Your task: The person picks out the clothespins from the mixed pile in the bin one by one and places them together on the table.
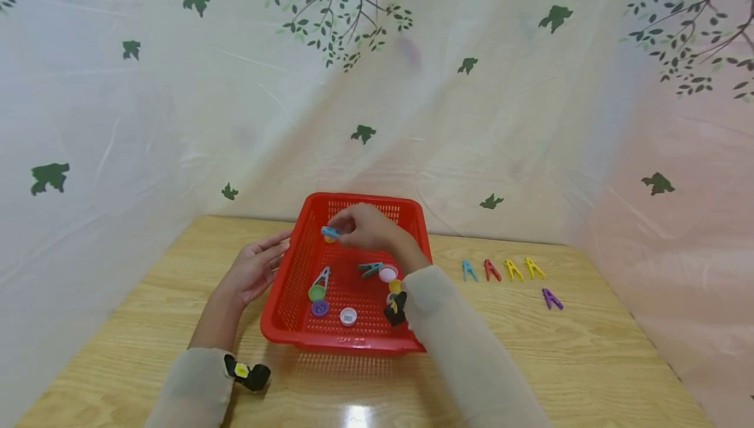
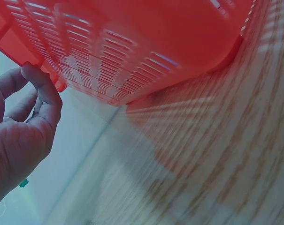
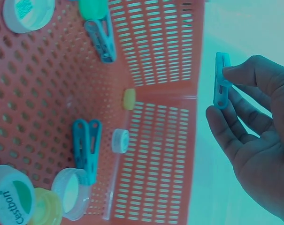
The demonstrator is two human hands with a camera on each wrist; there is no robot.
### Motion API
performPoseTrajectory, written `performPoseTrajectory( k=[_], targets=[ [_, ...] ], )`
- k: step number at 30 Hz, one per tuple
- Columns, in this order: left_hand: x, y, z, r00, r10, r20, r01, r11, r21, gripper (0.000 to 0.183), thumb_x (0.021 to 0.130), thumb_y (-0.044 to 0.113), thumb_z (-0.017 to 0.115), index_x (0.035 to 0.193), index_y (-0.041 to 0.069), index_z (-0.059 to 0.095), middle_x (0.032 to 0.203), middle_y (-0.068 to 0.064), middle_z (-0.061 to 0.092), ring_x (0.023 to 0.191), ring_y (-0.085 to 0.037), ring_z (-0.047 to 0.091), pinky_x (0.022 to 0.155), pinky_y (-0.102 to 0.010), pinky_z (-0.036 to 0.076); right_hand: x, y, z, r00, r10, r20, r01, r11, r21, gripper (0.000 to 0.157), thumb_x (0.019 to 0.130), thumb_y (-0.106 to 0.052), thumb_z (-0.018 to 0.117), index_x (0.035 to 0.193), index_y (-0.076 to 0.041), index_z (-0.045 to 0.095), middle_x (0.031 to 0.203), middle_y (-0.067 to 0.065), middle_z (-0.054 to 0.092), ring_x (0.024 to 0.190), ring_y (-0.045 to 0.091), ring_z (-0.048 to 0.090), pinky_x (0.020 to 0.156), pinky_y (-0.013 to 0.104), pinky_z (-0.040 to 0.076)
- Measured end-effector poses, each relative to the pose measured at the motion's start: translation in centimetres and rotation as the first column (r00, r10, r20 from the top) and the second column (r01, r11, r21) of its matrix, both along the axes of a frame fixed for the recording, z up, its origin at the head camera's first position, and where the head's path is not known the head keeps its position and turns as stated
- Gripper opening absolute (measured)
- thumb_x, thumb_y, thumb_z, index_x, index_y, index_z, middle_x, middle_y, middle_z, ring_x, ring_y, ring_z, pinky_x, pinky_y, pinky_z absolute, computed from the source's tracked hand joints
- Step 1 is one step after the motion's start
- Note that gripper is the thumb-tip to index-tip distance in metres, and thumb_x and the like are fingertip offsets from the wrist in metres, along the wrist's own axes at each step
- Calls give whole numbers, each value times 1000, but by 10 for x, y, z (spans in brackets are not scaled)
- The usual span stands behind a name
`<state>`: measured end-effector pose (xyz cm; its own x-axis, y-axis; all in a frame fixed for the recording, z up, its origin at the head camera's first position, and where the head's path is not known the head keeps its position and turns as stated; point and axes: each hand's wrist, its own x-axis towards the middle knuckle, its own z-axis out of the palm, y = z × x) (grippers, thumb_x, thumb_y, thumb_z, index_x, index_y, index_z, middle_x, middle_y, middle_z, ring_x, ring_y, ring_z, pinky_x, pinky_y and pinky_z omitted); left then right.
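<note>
Over the eleven o'clock part of the red basket [image 1: 318,339], I see the right hand [image 1: 366,227] pinching a light-blue clothespin [image 3: 219,84] between thumb and fingers, the gap between them closed down to the clip's width. At nine o'clock the left hand [image 1: 256,267] touches the basket's side near the rim, fingers loosely bent and gripping nothing else. Below the held clip shows a yellow cap [image 1: 330,239]. Inside the basket, a grey clothespin [image 1: 322,277] lies toward nine, a green cap [image 1: 317,293] and a purple cap [image 1: 320,308] at eight, a white cap [image 1: 348,317] at six, and a teal clothespin [image 1: 370,269] toward two, its end by a pale cap [image 1: 388,273] at three. The right sleeve [image 1: 459,336] and its black wrist camera [image 1: 395,309] block the four o'clock side (I can't count every cap under there). Out at three o'clock on the wooden table [image 1: 589,356], a blue clip [image 1: 468,270], a red clip [image 1: 491,269] and two yellow clips [image 1: 514,269] stand in a row, with a purple clip [image 1: 552,298] slightly past three.
</note>
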<state>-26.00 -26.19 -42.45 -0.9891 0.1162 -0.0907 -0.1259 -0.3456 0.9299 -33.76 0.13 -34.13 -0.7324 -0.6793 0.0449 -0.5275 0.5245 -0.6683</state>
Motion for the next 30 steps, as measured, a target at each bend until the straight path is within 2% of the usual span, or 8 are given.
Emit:
performPoseTrajectory(
  k=[5, 9, 20, 30],
  targets=[
    [0, 0, 0, 1000, 1, -9, -1, 1000, -8, 54, 103, 22, 64, 152, 7, 48, 134, -7, 67, 111, -22, 71, 91, -39, 58, 5, 5, 9, 999, -28, -30, 27, 999, -37, 30, 94, -18, 76, 123, -20, 74, 101, -3, 70, 88, 20, 62, 73, 28, 58],
    [0, -1, -1, 1000, 2, -17, -2, 1000, -8, 55, 102, 22, 65, 152, 6, 48, 134, -8, 68, 109, -22, 71, 91, -38, 59, 8, 10, 14, 996, -15, -87, 9, 997, -71, 28, 94, -16, 75, 122, -17, 75, 97, 0, 68, 85, 21, 60, 69, 29, 56],
    [1, -1, 0, 1000, 4, -15, -4, 1000, -18, 55, 102, 24, 66, 151, 7, 49, 138, -11, 65, 111, -23, 71, 91, -39, 58, 18, 24, 28, 969, -57, -240, 31, 993, -110, 31, 93, -15, 76, 123, -15, 75, 106, -3, 65, 95, 19, 58, 77, 28, 58],
    [1, -1, -2, 999, -9, -45, 9, 1000, 3, 52, 103, 21, 64, 150, 5, 49, 133, -10, 68, 108, -21, 72, 91, -38, 59, 25, 42, 37, 951, -72, -301, 42, 994, -105, 34, 93, -12, 75, 127, -13, 73, 109, 0, 64, 95, 20, 58, 78, 29, 58]
  ],
)
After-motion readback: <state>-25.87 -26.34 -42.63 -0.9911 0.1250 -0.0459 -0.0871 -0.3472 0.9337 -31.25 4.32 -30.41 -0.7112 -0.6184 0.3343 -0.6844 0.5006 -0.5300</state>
